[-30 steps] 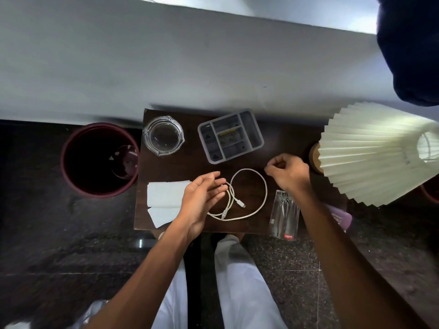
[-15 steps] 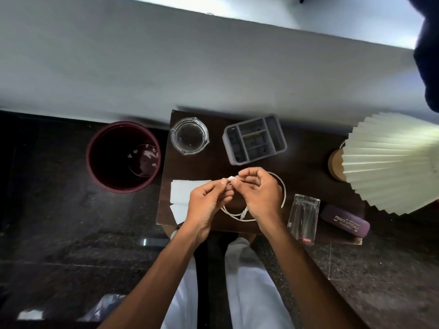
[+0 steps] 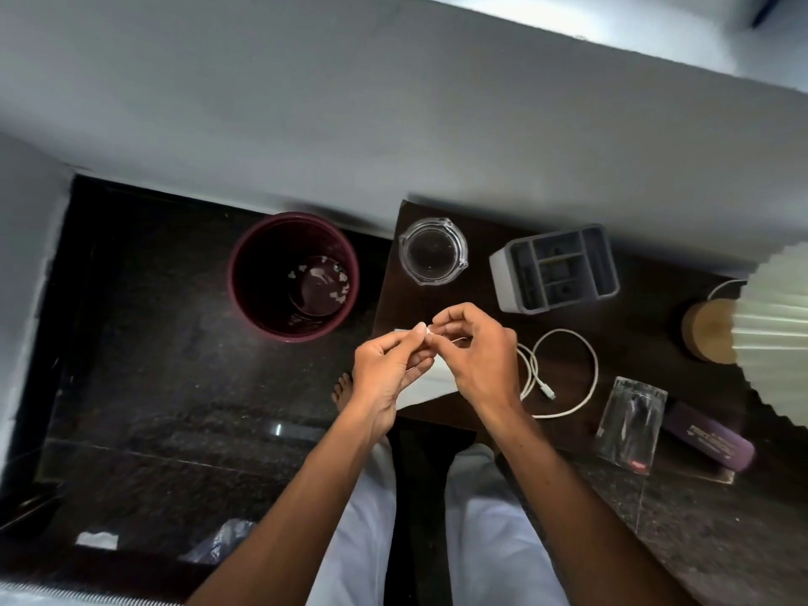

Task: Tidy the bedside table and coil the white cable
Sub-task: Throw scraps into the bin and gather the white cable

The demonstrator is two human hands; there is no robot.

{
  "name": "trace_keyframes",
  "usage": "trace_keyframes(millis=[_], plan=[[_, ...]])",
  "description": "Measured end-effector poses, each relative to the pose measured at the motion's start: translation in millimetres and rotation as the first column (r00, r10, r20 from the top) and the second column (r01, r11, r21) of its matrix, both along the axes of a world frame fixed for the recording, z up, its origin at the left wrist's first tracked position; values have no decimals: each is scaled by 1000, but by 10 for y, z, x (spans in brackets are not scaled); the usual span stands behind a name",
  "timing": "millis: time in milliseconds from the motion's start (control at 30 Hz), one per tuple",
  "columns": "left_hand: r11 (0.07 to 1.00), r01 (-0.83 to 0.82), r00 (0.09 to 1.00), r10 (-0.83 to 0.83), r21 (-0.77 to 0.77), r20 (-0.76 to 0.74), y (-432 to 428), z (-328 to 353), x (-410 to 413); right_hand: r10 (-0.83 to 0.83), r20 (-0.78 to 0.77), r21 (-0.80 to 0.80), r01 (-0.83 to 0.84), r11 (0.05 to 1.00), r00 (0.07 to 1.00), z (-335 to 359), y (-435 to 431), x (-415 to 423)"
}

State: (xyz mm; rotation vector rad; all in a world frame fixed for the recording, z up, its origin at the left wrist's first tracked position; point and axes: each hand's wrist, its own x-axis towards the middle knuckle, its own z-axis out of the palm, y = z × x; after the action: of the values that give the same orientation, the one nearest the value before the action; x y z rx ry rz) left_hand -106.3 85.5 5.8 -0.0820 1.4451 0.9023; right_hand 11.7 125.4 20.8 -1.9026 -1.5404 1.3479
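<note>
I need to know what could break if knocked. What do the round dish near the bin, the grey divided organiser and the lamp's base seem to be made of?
The round clear dish looks like thick glass: transparent, with bright rim glints. The grey divided organiser appears to be matte moulded plastic, uniform in colour with rounded edges. The tan cylindrical lamp base looks like wood or cork; its pale, dull surface leaves that open.

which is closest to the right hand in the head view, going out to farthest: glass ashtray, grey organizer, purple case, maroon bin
From the right hand:
1. glass ashtray, just beyond it on the table's far left corner
2. grey organizer, beyond and to the right
3. maroon bin, on the floor to the left
4. purple case, at the table's near right edge
</note>
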Motion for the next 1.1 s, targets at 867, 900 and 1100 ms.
trace_keyframes(millis=[867,900,1100], plan=[[990,-63,899,3,-123,-437,298,-951,-1444,-78,-118,-183,56,981,990,-300,26,-1127],[989,-29,861,-49,-146,-506,315,-1027,-1526,-92,-115,-188,69,980,989,-309,8,-1131],[940,126,620,-324,-317,-714,349,-1426,-1951,-170,-104,-235,142,962,980,-378,-145,-1082]])
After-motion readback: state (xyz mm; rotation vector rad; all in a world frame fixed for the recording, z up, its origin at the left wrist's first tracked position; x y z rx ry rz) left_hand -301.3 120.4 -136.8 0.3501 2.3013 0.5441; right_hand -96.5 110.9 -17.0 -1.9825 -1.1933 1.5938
